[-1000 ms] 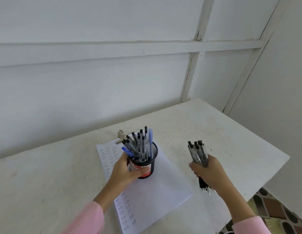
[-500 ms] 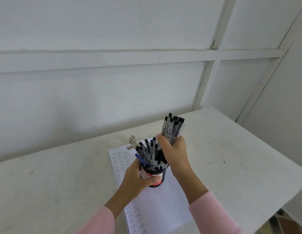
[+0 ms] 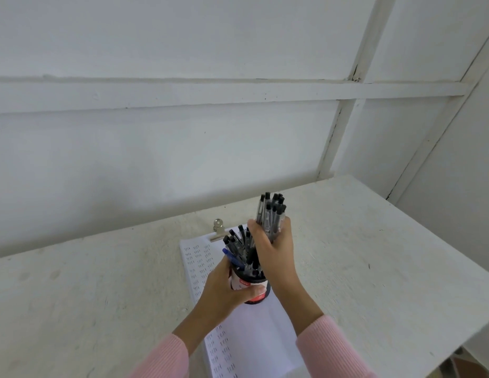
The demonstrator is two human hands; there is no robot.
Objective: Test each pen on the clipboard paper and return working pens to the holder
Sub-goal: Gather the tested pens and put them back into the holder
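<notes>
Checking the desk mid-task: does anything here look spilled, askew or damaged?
Nothing is spilled or broken. Only oddity: one blue pen leans sharply left out of the holder, among black ones, while the right hand grips a pen bundle over it.

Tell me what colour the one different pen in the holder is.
The odd pen is blue, and the head view shows it best.

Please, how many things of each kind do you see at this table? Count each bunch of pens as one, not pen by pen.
pen holder: 1, held by the left hand
bunches of pens: 2, the standing bunch in the holder and the gripped bunch in the right hand
clipboard with paper: 1
Total: 4
</notes>
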